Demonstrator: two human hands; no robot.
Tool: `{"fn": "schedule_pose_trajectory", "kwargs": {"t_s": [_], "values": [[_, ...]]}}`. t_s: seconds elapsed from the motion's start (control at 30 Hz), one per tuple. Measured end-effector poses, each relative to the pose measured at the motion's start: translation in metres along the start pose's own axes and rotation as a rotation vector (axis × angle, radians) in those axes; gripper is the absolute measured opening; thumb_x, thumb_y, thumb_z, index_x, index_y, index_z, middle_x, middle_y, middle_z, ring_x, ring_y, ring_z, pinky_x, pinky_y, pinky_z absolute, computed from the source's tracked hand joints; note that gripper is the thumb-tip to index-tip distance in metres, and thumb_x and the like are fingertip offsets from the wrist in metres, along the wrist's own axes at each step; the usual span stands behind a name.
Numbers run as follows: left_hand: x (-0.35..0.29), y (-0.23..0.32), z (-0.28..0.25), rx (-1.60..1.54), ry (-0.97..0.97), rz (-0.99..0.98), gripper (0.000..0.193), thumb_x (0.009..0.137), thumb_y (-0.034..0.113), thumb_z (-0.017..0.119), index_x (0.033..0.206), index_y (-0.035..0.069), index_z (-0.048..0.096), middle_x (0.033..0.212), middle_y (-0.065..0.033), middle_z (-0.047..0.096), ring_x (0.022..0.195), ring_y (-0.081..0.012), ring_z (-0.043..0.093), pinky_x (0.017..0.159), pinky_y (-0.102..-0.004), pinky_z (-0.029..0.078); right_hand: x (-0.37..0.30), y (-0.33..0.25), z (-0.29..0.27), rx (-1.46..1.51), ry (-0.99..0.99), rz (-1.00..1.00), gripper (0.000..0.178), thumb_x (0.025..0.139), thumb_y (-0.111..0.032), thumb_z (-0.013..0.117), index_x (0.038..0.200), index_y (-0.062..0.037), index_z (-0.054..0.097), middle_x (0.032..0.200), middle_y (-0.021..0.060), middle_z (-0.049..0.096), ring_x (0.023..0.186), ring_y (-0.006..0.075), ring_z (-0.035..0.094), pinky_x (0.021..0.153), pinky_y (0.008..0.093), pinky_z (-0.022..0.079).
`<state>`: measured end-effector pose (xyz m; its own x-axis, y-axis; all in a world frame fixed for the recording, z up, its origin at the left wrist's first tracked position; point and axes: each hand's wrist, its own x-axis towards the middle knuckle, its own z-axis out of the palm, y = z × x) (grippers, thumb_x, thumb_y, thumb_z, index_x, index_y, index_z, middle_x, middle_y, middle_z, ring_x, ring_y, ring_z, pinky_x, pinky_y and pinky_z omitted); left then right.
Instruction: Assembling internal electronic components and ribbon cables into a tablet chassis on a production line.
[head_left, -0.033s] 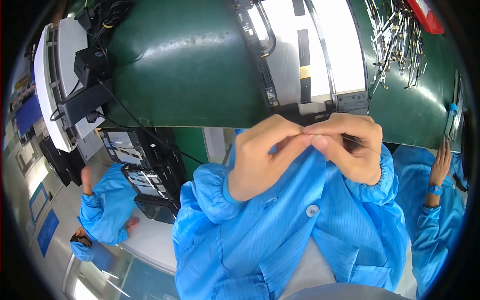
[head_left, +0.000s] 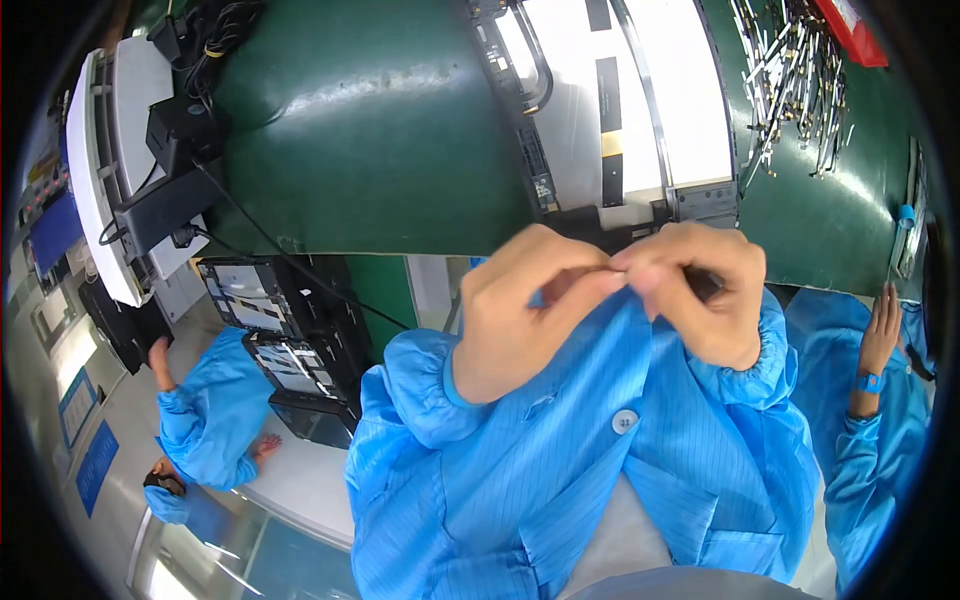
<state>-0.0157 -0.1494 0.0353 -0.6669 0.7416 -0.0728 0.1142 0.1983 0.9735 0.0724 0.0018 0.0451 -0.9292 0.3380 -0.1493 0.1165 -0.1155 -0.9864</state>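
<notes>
One left hand (head_left: pixel 507 322) meets the right hand (head_left: pixel 732 320), both pinched, anything held indiscernible.

Wearer's hands (head_left: pixel 515 315) (head_left: pixel 720 290): two; co-workers (head_left: pixel 215 400) (head_left: pixel 880 450): two; red bin (head_left: pixel 852 33): one

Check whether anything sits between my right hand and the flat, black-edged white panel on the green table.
Nothing visible stands between your bare right hand and the flat, black-edged white panel; anything small hidden behind the hand, I can't tell.

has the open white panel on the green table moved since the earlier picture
No: the white panel shows no visible shift either way against the green table's front edge.
</notes>
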Motion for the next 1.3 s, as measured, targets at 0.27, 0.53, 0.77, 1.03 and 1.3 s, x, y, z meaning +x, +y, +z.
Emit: {"fn": "schedule_pose_trajectory", "kwargs": {"t_s": [0.27, 0.53, 0.77, 1.03, 1.3], "values": [[-0.025, -0.02, -0.023, -0.211, -0.123, -0.237, 0.055, 0.092, 0.036, 0.049, 0.137, 0.006, 0.039, 0.144, -0.0179, 0.022, 0.133, -0.0315, 0.025, 0.107, -0.0392, 0.023, 0.017, 0.014, -0.003, -0.384, 0.213, -0.107, 0.006, 0.079, 0.002, 0.067, 0.083, 0.0056, 0.065, 0.083, 0.0107, 0.069, 0.06, 0.0055, 0.058, 0.047, 0.0172, 0.041], [-0.023, -0.019, -0.023, -0.654, -0.102, -0.348, 0.053, 0.095, 0.034, 0.043, 0.136, 0.001, 0.039, 0.148, -0.0162, 0.014, 0.136, -0.0294, 0.019, 0.109, -0.0399, 0.018, 0.024, 0.018, 0.003, -0.53, 0.238, -0.215, 0.008, 0.075, 0.001, 0.07, 0.081, 0.0022, 0.066, 0.078, 0.01, 0.066, 0.061, 0.0121, 0.061, 0.05, 0.0227, 0.046], [-0.016, -0.037, -0.02, -0.55, 0.058, -0.198, 0.022, 0.094, 0.016, 0.048, 0.107, 0.001, 0.057, 0.136, -0.0154, 0.035, 0.121, -0.0229, 0.041, 0.102, -0.0364, 0.033, 0.035, 0.01, 0.015, -0.661, 0.018, -0.241, 0.009, 0.075, -0.003, 0.067, 0.078, 0.0002, 0.06, 0.073, 0.0114, 0.054, 0.058, 0.0281, 0.055, 0.051, 0.0357, 0.044], [0.008, -0.042, -0.006, -0.191, 0.248, -0.083, 0.019, 0.083, -0.002, 0.06, 0.102, 0.0, 0.057, 0.107, -0.0106, 0.05, 0.089, -0.0149, 0.056, 0.07, -0.0243, 0.05, 0.033, 0.014, 0.021, -0.74, 0.03, -0.14, 0.011, 0.075, -0.002, 0.063, 0.083, 0.0004, 0.056, 0.08, 0.0134, 0.052, 0.069, 0.0345, 0.055, 0.061, 0.0404, 0.046], [0.014, -0.04, -0.007, -0.169, 0.256, -0.093, 0.022, 0.079, -0.004, 0.064, 0.1, 0.0, 0.058, 0.104, -0.0095, 0.051, 0.084, -0.0136, 0.057, 0.066, -0.0232, 0.051, 0.034, 0.013, 0.022, -0.744, 0.032, -0.128, 0.012, 0.074, -0.001, 0.062, 0.084, 0.0013, 0.056, 0.079, 0.0139, 0.052, 0.07, 0.0341, 0.056, 0.061, 0.0401, 0.046]]}}
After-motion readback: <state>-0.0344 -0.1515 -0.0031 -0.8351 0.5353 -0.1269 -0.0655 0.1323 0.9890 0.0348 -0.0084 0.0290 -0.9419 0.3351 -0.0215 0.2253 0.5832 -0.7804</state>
